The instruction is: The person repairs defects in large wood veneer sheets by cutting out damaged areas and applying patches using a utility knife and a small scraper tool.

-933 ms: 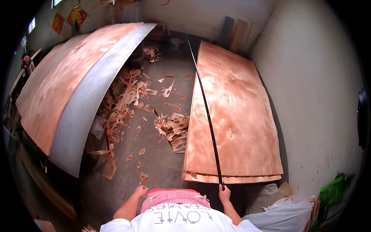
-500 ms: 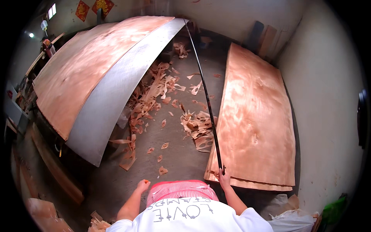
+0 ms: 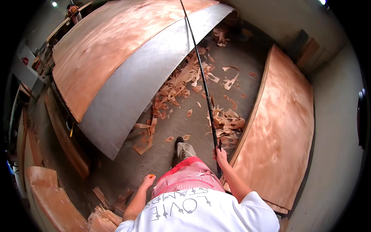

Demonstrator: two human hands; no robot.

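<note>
My right hand (image 3: 221,155) is closed around the lower part of a long thin black rod (image 3: 207,92). The rod slants up and away, its far part passing in front of the large table. Low at my left side, my left hand (image 3: 147,181) is closed, with a bit of a small orange object (image 3: 152,176) showing at the fingers. What that object is cannot be made out. Close to my right hand lies a stack of thin wood veneer sheets (image 3: 280,143).
A wide metal-topped table (image 3: 143,92) at the left carries large veneer sheets (image 3: 112,50). Veneer scraps (image 3: 228,123) litter the concrete floor (image 3: 174,123). Long boards (image 3: 63,135) lie at the left, with curved wood pieces (image 3: 54,197) near the lower left. A wall (image 3: 336,127) bounds the right.
My view has turned left and moved closer to the table. The rod now crosses in front of the metal top. One foot has come into view; both hands keep their hold.
</note>
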